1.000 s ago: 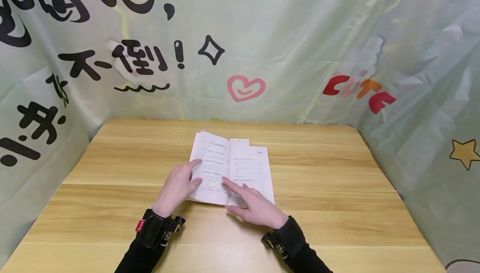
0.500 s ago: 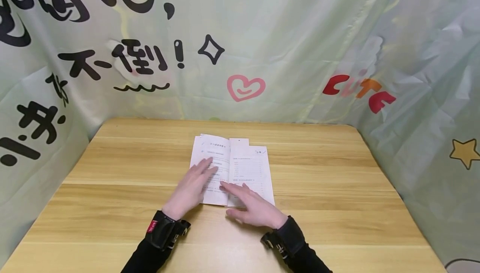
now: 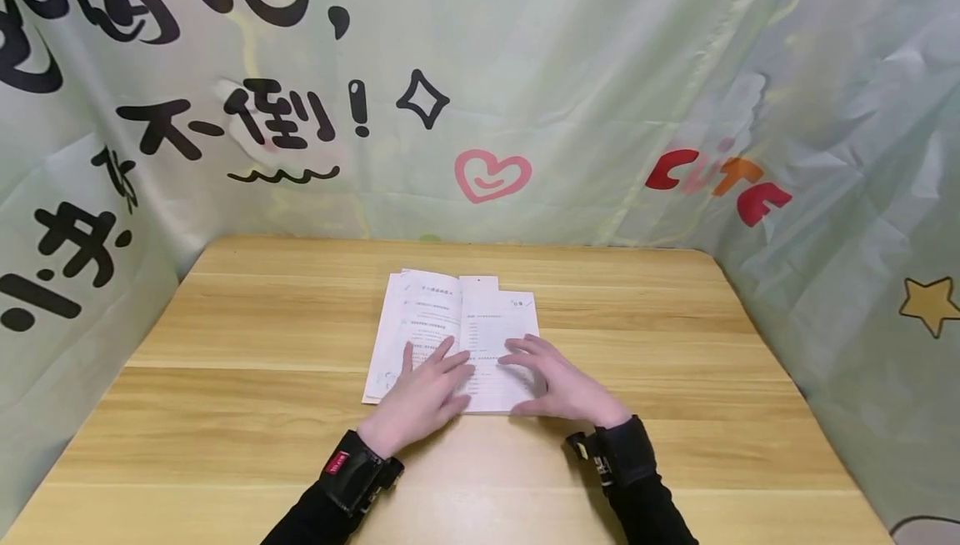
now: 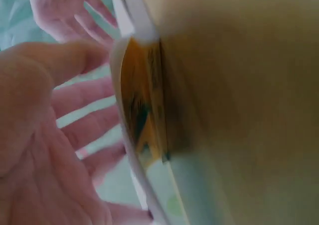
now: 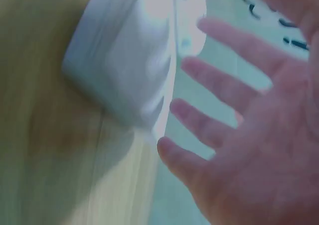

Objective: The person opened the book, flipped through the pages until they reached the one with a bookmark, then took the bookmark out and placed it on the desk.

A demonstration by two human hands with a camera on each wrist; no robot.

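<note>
An open book (image 3: 427,312) with printed white pages lies on the table. My left hand (image 3: 420,399) is spread over the lower middle of the book, its fingertips at the pages near the spine. Over the lower right page is my right hand (image 3: 566,382), its fingers apart and slightly bent. In the left wrist view, the left thumb (image 4: 79,58) and fingers are at the curved page edge, and an orange picture (image 4: 137,100) shows under the pages. The right wrist view has the right fingers (image 5: 239,85) spread beside the blurred book (image 5: 134,56), with nothing gripped.
The wooden table (image 3: 247,320) reaches out around the book on all sides. A pale printed cloth (image 3: 585,95) hangs behind the table and along both sides. A small white tab (image 3: 480,282) sticks out above the right page.
My left hand has moved right across the left page towards the spine. My right hand has shifted right and slightly up, off the spine. More of the left page shows.
</note>
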